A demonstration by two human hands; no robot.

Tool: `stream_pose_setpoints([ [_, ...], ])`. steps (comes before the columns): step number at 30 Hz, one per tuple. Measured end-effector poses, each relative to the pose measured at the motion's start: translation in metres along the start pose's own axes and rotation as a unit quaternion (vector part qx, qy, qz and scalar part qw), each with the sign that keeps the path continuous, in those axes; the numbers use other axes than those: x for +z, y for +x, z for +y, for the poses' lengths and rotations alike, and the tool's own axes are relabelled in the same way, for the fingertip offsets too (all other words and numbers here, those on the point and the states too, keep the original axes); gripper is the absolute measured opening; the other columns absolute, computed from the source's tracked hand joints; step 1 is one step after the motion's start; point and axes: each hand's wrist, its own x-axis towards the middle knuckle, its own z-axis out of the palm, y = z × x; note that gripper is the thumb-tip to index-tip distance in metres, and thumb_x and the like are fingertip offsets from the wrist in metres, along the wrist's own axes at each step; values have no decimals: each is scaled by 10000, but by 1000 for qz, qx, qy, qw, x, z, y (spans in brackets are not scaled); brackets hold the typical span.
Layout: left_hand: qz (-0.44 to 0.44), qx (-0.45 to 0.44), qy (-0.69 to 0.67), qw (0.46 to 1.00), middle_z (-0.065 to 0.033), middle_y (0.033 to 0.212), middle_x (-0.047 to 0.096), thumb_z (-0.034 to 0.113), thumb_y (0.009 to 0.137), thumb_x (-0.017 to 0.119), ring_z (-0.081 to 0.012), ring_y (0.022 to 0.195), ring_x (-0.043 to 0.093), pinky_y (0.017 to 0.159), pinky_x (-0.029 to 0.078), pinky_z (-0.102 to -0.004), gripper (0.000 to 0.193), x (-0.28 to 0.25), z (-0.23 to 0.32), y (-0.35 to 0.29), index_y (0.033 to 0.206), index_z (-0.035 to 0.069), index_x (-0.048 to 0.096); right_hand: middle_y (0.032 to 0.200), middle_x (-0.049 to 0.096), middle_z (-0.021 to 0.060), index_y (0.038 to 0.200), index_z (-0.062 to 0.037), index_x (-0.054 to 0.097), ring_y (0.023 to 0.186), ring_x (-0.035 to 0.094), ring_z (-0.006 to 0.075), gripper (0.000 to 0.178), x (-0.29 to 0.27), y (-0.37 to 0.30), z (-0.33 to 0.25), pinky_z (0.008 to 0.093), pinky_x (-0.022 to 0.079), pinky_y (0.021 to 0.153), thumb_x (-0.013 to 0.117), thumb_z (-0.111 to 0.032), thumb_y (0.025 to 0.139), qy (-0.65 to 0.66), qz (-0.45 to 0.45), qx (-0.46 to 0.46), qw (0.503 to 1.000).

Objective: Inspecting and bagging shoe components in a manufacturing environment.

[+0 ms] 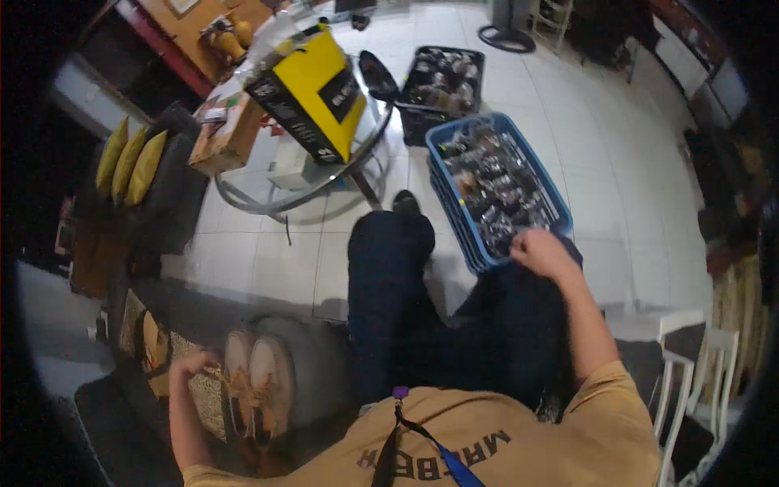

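Observation:
My right hand [540, 250] is closed at the near corner of a blue plastic basket [560, 213], above my knee. What its fingers hold, if anything, is hidden. Inside that basket lie several dark items in shiny clear plastic wrap [495, 183]. Out to the left, my left hand [197, 363] is closed beside a pair of tan shoes [270, 373] with pale cords hanging from them. A small yellowish bit shows at its fingertips, too small to name.
Behind the blue basket stands a black crate [414, 130] of similar wrapped items. A round glass table [308, 203] ahead carries a yellow and black bag [316, 93] and a cardboard box [227, 134]. Yellow cushions [130, 166] rest on a dark sofa at left; a white chair [714, 373] stands right.

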Motion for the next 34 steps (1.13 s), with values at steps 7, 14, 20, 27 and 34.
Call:
stream_pose_setpoints([
  [7,277,314,168,893,-143,1214,628,168,884,653,-264,1099,614,966,465,-363,418,19,283,-8,1264,15,570,1257,523,176,1269,-61,559,1269,416,387,613,10,-56,31,516,331,1045,729,-370,767,-29,162,45,985],
  [14,3,705,495,507,-150,1280,539,352,848,689,-329,1251,487,1056,389,-473,483,102,415,102,1238,88,581,1178,567,135,1051,-66,652,1280,411,389,448,19,-55,-7,517,314,1051,758,-336,710,-78,253,40,963],
  [20,-162,765,408,471,-142,1297,554,427,853,658,-308,1230,517,1064,380,-463,562,120,430,211,1283,77,567,1074,611,99,905,-82,659,1230,459,387,280,17,-27,7,515,352,1015,735,-213,669,29,232,42,971],
  [27,-245,779,227,530,-143,1295,556,405,854,640,-332,1209,524,1038,399,-460,557,96,462,237,1306,92,551,1041,624,93,882,-89,661,1164,486,368,288,-23,20,27,500,378,980,739,-215,636,100,99,93,986],
  [34,-178,729,278,599,-157,1447,418,529,835,655,-367,1370,357,1113,303,-509,717,81,443,197,1411,149,460,1190,563,138,1014,-97,658,1242,415,377,382,-43,25,-3,503,362,1033,737,-281,688,133,-36,119,983],
])
